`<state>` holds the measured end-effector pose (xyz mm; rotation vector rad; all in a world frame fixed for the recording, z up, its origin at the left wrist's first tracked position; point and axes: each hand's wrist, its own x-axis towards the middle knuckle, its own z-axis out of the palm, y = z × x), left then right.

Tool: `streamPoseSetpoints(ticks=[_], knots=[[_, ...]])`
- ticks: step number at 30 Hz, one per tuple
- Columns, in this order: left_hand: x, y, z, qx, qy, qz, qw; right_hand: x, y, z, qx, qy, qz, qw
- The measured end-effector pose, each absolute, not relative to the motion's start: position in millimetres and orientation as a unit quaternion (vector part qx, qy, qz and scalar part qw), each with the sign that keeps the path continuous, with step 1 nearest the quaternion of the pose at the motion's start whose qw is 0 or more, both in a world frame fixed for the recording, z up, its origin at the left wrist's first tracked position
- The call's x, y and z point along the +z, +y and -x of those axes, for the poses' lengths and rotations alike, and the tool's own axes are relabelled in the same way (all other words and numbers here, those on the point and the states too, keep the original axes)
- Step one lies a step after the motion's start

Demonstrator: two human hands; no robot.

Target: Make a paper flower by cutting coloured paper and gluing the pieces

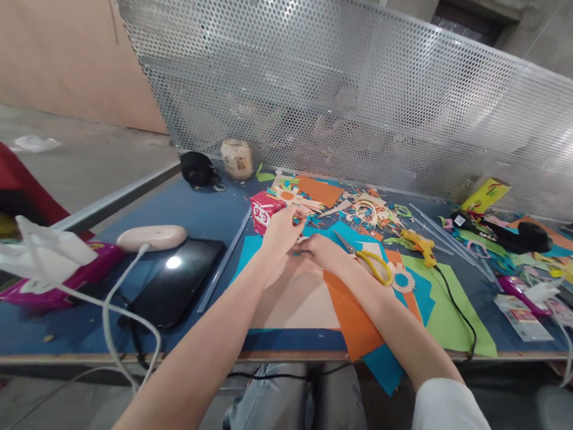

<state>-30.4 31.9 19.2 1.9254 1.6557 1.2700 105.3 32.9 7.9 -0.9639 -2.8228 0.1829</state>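
Note:
My left hand (282,228) is raised over the paper sheets with its fingers pinched together on a small piece I cannot make out. My right hand (319,250) lies close beside it, fingers curled down onto the blue paper (337,234); whether it holds anything is hidden. Under both hands lie a peach sheet (299,300) and an orange sheet (355,318). Yellow-handled scissors (373,260) rest just right of my right hand. A red and white carton (265,211) stands just left of my left hand.
A yellow glue gun (419,245) with a black cord lies on green paper (451,310). A black tablet (175,290), a pink-white device (153,237) with white cable and a magenta case (60,282) sit at left. Paper scraps (372,210) lie before the perforated metal screen (357,94). A jar (236,158) stands at the back.

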Motion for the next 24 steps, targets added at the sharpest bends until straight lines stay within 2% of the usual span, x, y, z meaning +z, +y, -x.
streamPoseSetpoints(ticks=[3,8,18,24], knots=[[22,26,31,0.404,0.607,-0.663,0.168,6,27,-102,0.018,-0.939,0.342,0.031],[22,13,29,0.39,0.641,-0.654,0.101,2,19,-99,0.011,-0.925,0.376,0.048],[21,13,29,0.387,0.656,-0.631,0.145,3,23,-105,0.039,-0.893,0.429,0.13],[19,16,30,0.39,0.659,-0.62,0.171,4,32,-117,0.103,-0.863,0.427,0.251]])
